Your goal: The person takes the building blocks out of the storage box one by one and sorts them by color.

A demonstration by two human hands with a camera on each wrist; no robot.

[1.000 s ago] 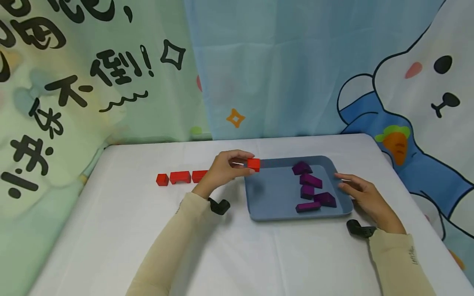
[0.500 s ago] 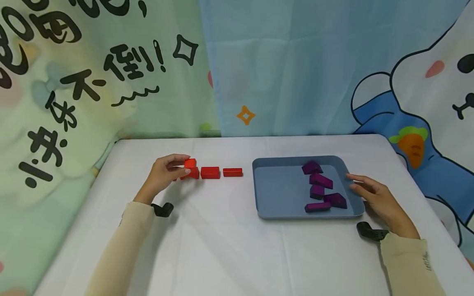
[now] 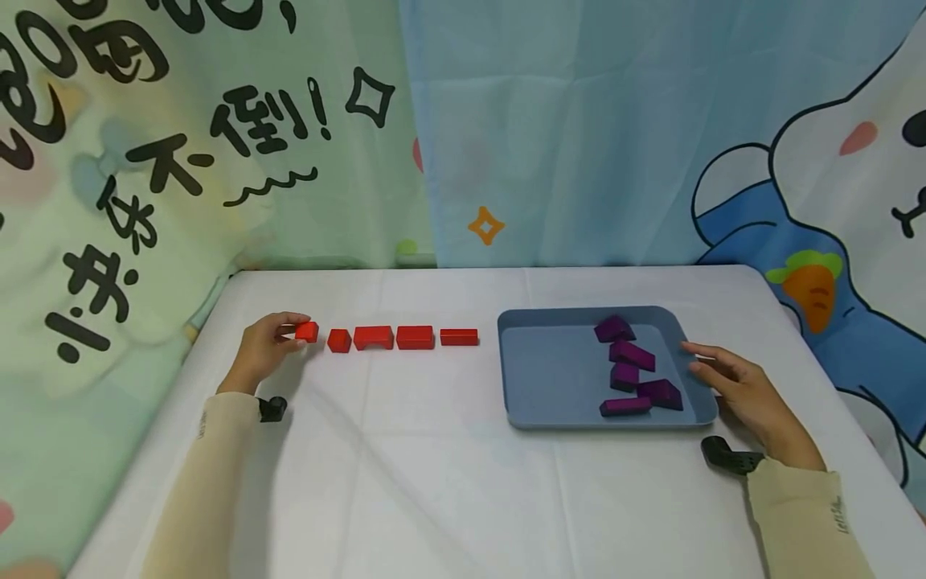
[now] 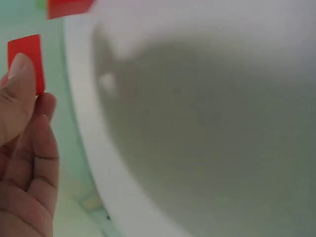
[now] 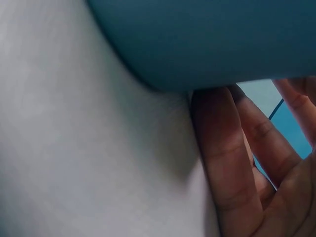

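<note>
My left hand (image 3: pixel 262 351) pinches a small red block (image 3: pixel 307 331) between thumb and fingers at the left end of a row of red blocks. In the left wrist view the thumb presses flat on the held block (image 4: pixel 30 57). The row runs rightward: a small block (image 3: pixel 338 341), an arch-notched block (image 3: pixel 373 337), a rectangular block (image 3: pixel 415 338) and a thin flat one (image 3: pixel 459 337). At the right edge of a blue-grey tray (image 3: pixel 550 370), my right hand (image 3: pixel 745 394) touches the rim with its fingers extended; in the right wrist view its fingertips meet the tray wall (image 5: pixel 207 54).
Several purple blocks (image 3: pixel 633 355) lie in the tray's right half. A white cloth (image 3: pixel 434 482) covers the table, and printed curtains (image 3: pixel 579 145) hang behind its far edge.
My left hand has carried the red block from over the tray's left edge leftward, past the row, to its left end. My right hand stays at the tray. The head view has shifted slightly.
</note>
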